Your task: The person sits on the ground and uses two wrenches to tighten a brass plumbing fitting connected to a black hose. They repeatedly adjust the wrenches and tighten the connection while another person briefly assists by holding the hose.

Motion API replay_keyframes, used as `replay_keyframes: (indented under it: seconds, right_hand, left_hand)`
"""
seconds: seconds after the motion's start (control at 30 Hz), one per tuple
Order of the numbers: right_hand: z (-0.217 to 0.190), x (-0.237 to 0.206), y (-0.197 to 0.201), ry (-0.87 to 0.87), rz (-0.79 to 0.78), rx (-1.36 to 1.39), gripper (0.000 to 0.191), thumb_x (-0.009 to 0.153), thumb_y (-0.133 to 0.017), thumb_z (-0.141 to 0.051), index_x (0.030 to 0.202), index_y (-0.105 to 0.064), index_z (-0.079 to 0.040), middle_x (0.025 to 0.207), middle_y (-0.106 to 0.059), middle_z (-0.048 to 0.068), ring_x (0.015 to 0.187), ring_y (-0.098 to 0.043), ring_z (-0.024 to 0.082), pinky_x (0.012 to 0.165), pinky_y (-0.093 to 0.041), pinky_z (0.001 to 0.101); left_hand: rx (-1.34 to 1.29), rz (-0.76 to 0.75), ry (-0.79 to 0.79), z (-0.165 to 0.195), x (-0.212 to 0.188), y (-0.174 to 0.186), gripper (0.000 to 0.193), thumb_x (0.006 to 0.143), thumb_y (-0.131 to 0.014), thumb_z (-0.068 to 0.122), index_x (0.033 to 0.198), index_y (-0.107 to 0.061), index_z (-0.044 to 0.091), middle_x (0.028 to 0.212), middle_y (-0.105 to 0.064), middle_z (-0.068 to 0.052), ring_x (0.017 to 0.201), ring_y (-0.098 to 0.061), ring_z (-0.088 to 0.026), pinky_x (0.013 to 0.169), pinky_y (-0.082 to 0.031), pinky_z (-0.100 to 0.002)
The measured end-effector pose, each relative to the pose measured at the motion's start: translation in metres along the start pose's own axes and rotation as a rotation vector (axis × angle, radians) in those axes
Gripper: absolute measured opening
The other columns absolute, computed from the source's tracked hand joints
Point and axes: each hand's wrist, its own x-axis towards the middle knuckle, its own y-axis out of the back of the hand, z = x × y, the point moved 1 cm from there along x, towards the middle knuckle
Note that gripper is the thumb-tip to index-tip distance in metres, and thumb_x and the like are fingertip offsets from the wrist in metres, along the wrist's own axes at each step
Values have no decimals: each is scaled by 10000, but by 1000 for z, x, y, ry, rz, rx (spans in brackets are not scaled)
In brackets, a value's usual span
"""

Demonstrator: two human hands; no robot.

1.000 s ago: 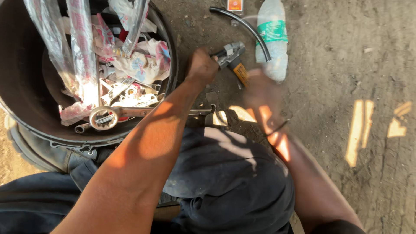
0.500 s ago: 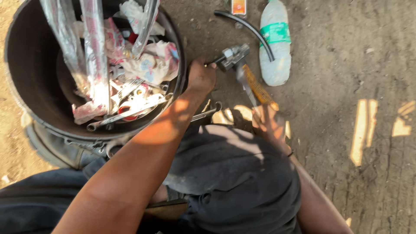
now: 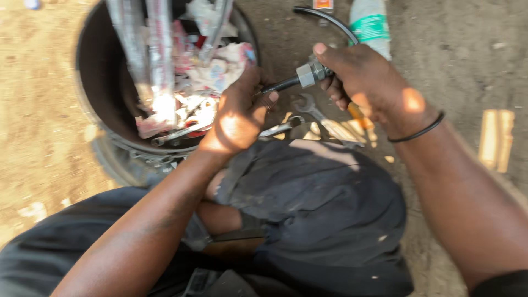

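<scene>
Left hand clamped on the black hose, just right of the tub. Right hand further right, fingers wrapped round the hex fitting at the hose end. Wrenches on the ground just beneath the hose. To do it well: brace the hose steady, turn only the hex, keep both in line. Plastic bottle beyond, well right of the tub.

Left hand: grips the black hose beside the tub.
Right hand: closed around the hose's metal hex fitting.
Ground: spanners, plastic bottle.
</scene>
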Motion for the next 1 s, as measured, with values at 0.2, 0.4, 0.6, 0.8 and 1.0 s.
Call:
replay_keyframes:
  seconds: [0.2, 0.4, 0.6, 0.8, 1.0]
  right_hand:
    - [-54, -1, -64, 19, -190, -149, 537, 984, -603, -495, 774, -679, -7, 596, -591, 73, 457, -523, 153, 418, -412, 311]
    - [-55, 18, -97, 367, -421, -42, 410, 1024, -672, -379, 1040, -674, 31, 816, -687, 100, 657, -658, 158, 587, -550, 309]
    - [-33, 14, -96, 134, -323, 99, 441, 1076, -556, -418, 1104, -698, -1, 819, -716, 122, 621, -670, 186, 550, -567, 335]
    - [-37, -1, -99, 90, -326, 207, 366, 1010, -647, -352, 1047, -647, 12, 786, -643, 83, 568, -592, 162, 488, -471, 301]
    - [-37, -1, -97, 49, -310, 145, 346, 1013, -612, -350, 1096, -664, -18, 808, -646, 95, 588, -613, 148, 476, -490, 286]
  left_hand:
    - [415, -74, 129, 28, -16, 62, 526, 887, -840, 281, 1250, -549, 36, 677, -612, -108, 608, -599, -207, 584, -465, -369]
    - [382, 13, 120, 30, -25, 83, 347, 961, -733, 294, 1193, -647, 51, 727, -672, -96, 646, -631, -185, 610, -490, -346]
    - [505, 12, 20, 23, -20, 87, 353, 961, -770, 303, 1183, -694, 40, 825, -705, -157, 766, -678, -286, 686, -520, -392]
    - [489, -20, 25, 22, -21, 81, 351, 932, -780, 290, 1168, -699, 43, 877, -725, -177, 807, -720, -328, 710, -539, -418]
    - [504, -29, -17, 26, -23, 78, 307, 901, -789, 209, 1124, -700, 17, 854, -711, -182, 786, -705, -330, 695, -532, -414]
